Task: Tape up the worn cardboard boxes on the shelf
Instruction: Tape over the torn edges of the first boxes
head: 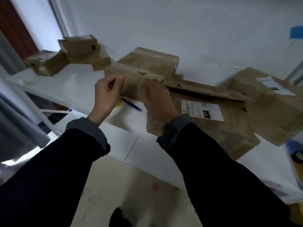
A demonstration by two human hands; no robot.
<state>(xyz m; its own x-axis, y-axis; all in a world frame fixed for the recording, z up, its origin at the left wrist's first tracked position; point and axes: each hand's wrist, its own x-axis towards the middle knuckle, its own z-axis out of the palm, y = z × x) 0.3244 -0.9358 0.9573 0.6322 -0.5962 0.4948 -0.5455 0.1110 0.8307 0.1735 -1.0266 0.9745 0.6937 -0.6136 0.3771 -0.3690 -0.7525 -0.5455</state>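
Note:
A worn brown cardboard box [147,64] sits on the white shelf [68,86] against the wall, with a torn top edge. My left hand [105,94] is at the box's left front corner, fingers curled, thumb and fingertips pinching there; blur hides any tape between them. My right hand [155,97] lies flat on the box's front face, fingers straight and pressing. A yellow roll-like thing [118,104] and a blue pen [132,104] lie on the shelf just below my hands.
Several small boxes [75,51] are stacked at the shelf's far left. A large flat box with a white label [201,110] lies right of my hands, and another labelled box [268,97] beyond it. A blue-topped object [295,154] shows at the right edge.

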